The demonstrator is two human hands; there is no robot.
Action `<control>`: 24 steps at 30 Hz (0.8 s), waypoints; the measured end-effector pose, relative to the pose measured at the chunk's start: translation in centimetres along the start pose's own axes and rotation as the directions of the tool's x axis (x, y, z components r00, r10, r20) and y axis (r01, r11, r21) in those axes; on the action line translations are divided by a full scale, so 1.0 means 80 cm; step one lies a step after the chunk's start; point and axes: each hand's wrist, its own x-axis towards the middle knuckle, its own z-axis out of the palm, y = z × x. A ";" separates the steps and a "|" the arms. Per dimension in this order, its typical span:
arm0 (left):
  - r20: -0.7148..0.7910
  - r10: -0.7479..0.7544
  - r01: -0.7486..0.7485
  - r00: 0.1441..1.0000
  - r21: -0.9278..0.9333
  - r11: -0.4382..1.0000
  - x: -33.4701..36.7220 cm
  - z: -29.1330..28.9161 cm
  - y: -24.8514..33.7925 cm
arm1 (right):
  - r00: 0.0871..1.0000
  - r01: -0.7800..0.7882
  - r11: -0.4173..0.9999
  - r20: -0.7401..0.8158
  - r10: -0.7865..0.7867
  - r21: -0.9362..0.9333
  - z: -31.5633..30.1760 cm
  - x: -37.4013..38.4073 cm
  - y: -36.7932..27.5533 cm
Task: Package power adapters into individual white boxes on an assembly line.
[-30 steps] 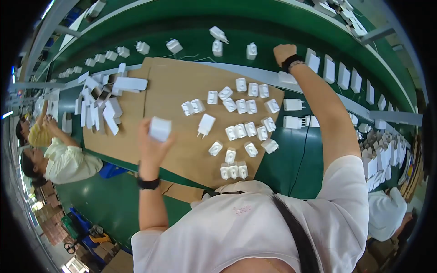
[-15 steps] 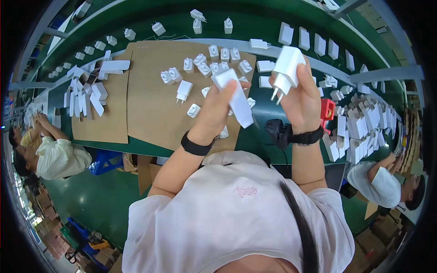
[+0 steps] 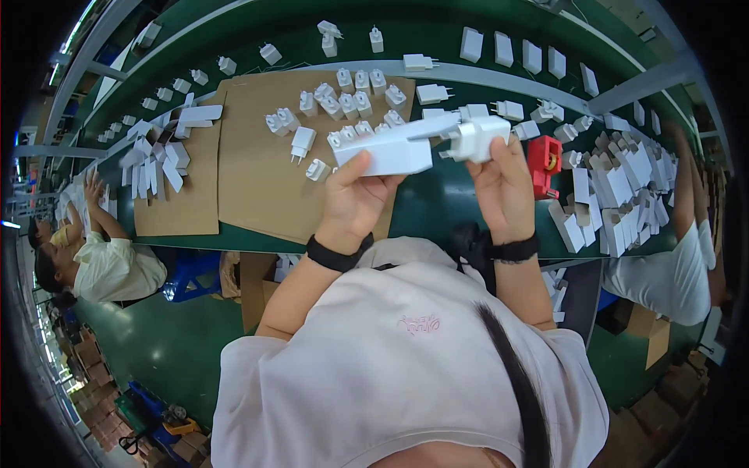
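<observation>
My left hand [image 3: 355,201] is closed round a small white carton [image 3: 394,157], thumb on its near side. The carton lies level, and a long flap at its right end stands out toward the right. Between the fingers of my right hand [image 3: 505,193] is a white plug charger [image 3: 482,139], its pins facing left toward that end of the carton. The flap overlaps the charger's top in this view, so I cannot tell whether they touch. Beneath and beyond my left hand, several white chargers [image 3: 303,142] are scattered on a brown cardboard sheet [image 3: 261,191].
A red tape dispenser [image 3: 544,165] sits right of my right hand. Open white cartons [image 3: 616,191] crowd the bench's right side; another pile [image 3: 160,156] lies left. Chargers and cartons line the back ledge. One co-worker [image 3: 117,261] is at the left, another [image 3: 663,273] at the right.
My right hand has lowered the charger and turned its pins from downward to leftward. My left hand has swung the carton from upright slanting to level, facing the charger. The right co-worker's arm has stretched forward.
</observation>
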 end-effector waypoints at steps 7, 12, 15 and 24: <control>-0.182 -0.170 0.162 0.968 -0.054 0.985 -0.012 0.010 -0.030 | 0.902 0.431 0.790 0.234 -0.363 -0.436 0.015 -0.012 -0.007; -0.096 -0.111 0.104 0.989 -0.069 0.992 -0.018 0.006 -0.032 | 0.865 0.498 0.704 0.238 -0.441 -0.506 0.022 -0.016 -0.019; -0.173 -0.031 0.053 0.985 0.128 0.990 -0.017 0.012 -0.035 | 0.851 0.521 0.562 0.335 -0.405 -0.643 0.012 -0.020 -0.021; -0.094 -0.245 0.258 0.965 0.178 0.950 -0.011 0.000 -0.021 | 0.920 0.382 0.443 0.378 -0.100 -0.811 0.010 0.005 -0.022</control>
